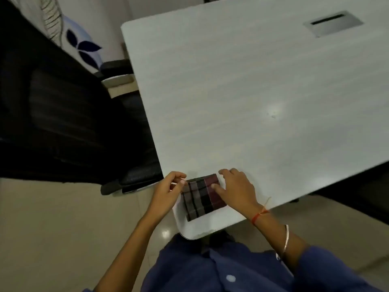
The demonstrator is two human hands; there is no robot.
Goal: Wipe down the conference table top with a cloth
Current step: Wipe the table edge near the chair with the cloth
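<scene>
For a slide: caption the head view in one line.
Left hand and right hand hold a folded checked cloth at the conference table's near corner.

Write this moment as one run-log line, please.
stage: wiping not yet begun | cloth: folded, flat on table near corner | left hand: pinches left edge | right hand: holds right edge, thumb on top
</scene>
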